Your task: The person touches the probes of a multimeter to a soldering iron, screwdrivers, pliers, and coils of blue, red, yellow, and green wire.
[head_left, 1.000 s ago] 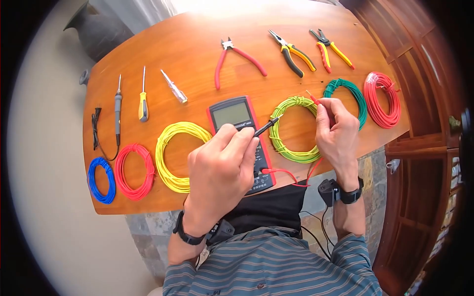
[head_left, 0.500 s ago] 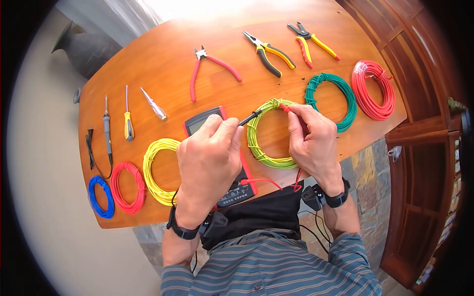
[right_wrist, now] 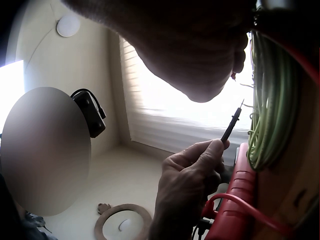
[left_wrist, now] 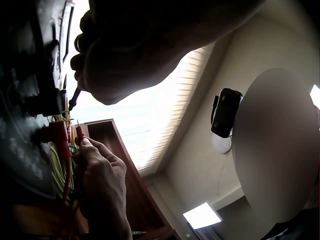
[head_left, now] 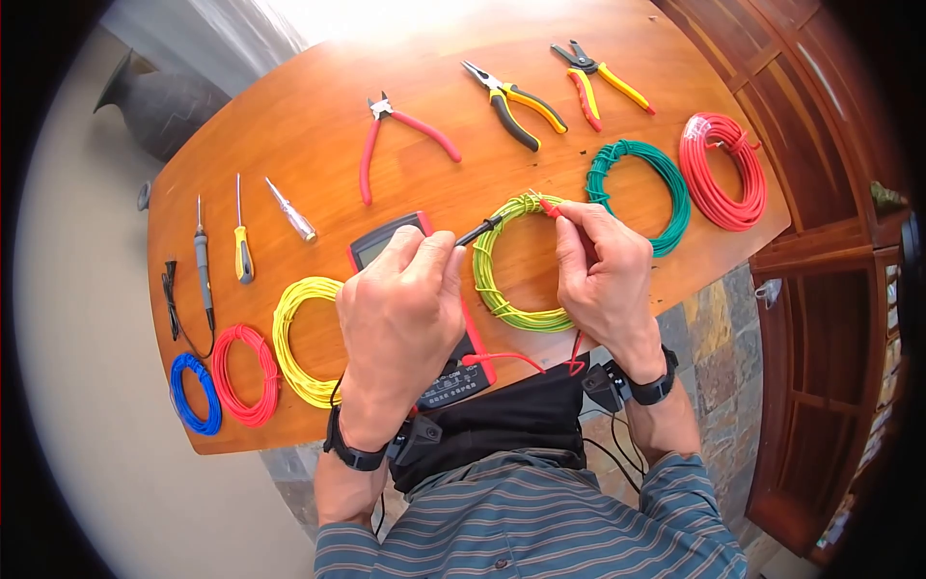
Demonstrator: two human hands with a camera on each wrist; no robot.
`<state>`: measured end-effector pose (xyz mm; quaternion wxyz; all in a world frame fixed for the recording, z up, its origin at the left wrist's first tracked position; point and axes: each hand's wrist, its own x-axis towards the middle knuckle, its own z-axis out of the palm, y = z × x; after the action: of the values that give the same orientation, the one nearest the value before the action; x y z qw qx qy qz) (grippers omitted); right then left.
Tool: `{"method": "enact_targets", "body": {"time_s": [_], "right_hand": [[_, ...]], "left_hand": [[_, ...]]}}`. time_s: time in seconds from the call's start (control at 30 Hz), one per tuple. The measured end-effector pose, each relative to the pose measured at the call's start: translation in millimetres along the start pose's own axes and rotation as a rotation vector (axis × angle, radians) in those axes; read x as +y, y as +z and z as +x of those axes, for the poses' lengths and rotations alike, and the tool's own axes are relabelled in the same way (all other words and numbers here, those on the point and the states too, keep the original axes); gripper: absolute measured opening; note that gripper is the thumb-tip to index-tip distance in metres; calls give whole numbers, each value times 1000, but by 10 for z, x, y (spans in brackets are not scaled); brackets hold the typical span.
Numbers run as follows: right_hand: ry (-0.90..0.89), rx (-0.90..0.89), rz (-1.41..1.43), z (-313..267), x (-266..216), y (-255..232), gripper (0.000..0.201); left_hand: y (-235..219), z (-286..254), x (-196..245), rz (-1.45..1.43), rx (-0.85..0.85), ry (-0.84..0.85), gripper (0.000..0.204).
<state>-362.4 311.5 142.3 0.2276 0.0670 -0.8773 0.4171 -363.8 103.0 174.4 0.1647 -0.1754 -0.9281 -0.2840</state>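
Note:
My left hand (head_left: 403,323) pinches the black probe (head_left: 477,232), its tip at the upper left of the yellow-green wire coil (head_left: 484,280). The red probe (head_left: 549,206) is pinched in my right hand (head_left: 610,285), its tip over the coil's top. Partly under my left hand lies the red and grey multimeter (head_left: 477,340), a red lead running from it. In the right wrist view the black probe (right_wrist: 232,125) points at loose wire ends beside the coil (right_wrist: 272,100). Whether either tip touches wire, I cannot tell.
Cutters (head_left: 370,154), long-nose pliers (head_left: 511,108) and wire strippers (head_left: 590,85) lie at the back. A soldering iron (head_left: 203,261), screwdriver (head_left: 242,253) and tester (head_left: 290,210) lie left. Yellow (head_left: 289,338), green (head_left: 682,203), blue (head_left: 180,396) and red (head_left: 690,159) coils line the near edge.
Both hands have moved left in view, along with the tabletop scene as the head view shifted. The red probe's tip has come down to the top of the yellow-green coil, closer to the black probe.

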Motion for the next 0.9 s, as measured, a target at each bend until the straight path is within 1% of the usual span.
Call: {"method": "enact_targets", "body": {"time_s": [0.1, 0.17, 0.3, 0.37, 0.5, 0.57, 0.6, 0.67, 0.9], "right_hand": [[1, -4, 1, -12, 18, -4, 12], [-59, -56, -75, -18, 48, 0, 12], [-51, -22, -58, -16, 18, 27, 12], [-14, 19, -7, -9, 0, 29, 12], [-33, 3, -32, -21, 32, 18, 13], [-48, -43, -103, -23, 36, 14, 14], [-49, -44, -103, -21, 26, 20, 14], [-9, 15, -33, -16, -2, 33, 14], [-23, 7, -27, -20, 12, 32, 15]], "left_hand": [[8, 0, -2, 12, 3, 11, 12], [17, 0, -2, 10, 10, 18, 12], [18, -1, -14, 8, 25, 27, 12], [-2, -1, -4, 14, 14, 18, 12], [6, 4, -5, 20, 9, 22, 11], [7, 9, -2, 19, 7, 26, 11], [5, 10, -4, 19, 5, 29, 11], [6, 12, 0, 18, 6, 21, 11], [12, 12, 10, 19, -4, 12, 11]]}}
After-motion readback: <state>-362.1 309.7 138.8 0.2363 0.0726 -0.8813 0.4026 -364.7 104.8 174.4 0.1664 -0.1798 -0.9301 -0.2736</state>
